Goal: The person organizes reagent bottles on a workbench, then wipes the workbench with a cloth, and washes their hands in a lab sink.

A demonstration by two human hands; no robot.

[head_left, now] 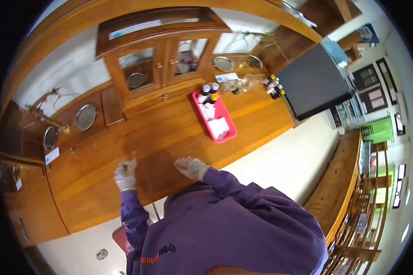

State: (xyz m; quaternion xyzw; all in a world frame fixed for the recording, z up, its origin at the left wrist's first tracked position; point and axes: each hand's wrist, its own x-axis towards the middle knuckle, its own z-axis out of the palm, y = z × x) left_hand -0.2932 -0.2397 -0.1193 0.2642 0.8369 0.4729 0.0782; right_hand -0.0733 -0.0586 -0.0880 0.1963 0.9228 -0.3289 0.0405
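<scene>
My left hand (125, 176), in a whitish glove, is over the near part of the wooden counter (156, 133). One digit points away from me, apart from the other fingers, and I see nothing held in it. To its right, my gloved right hand (192, 168) has its fingers stretched out toward the left, close to the counter's near edge. No object shows in that hand either. Farther back lies a pink tray (231, 129) holding several dark bottles (205, 90) with white and yellow caps and some folded white paper (219, 127). Neither hand touches the tray.
A glass-doored wooden cabinet (163, 64) stands at the back. Clear glassware (247, 83) and more small bottles (274, 87) are beyond the tray, near a large dark grey box (314, 80). Round metal discs (86, 117) lean along the back left.
</scene>
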